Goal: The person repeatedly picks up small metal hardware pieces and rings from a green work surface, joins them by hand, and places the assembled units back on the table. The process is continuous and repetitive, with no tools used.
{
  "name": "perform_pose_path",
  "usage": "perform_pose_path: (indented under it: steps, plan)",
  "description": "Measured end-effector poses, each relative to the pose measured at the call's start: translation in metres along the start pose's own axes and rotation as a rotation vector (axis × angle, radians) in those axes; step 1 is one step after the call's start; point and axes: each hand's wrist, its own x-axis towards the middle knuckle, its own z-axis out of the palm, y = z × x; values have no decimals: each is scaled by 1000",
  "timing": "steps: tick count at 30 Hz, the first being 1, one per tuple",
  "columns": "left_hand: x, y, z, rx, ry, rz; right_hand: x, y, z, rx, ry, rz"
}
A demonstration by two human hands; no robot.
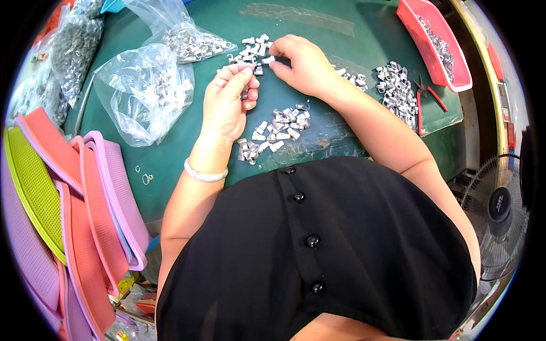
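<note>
My left hand [224, 105], a pale bangle on its wrist, has its fingers curled with thumb and forefinger together. Bits of grey metal show in its palm, mostly hidden by the fingers. Thumb and forefinger of my right hand [304, 65] pinch a small silver metal clip [268, 59]. Both hands are over a small pile of similar metal clips [253, 48] on the green table. Closer to me, between my forearms, lies another heap of metal clips [284, 125]. More loose clips [396, 94] are piled beyond my right forearm.
Clear plastic bags [142, 108] of metal parts occupy the left side. Red-handled pliers [421, 111] lie right, below a pink basket [424, 34] of parts. Stacked plastic baskets [94, 199] stand at lower left; a fan [500, 204] is at right.
</note>
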Motion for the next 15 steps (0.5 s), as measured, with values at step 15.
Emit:
perform_pose_path:
  steps: [15]
  plan:
    - [-5, -2, 5, 62, -38, 1, -11, -26, -11, 421, 123, -199]
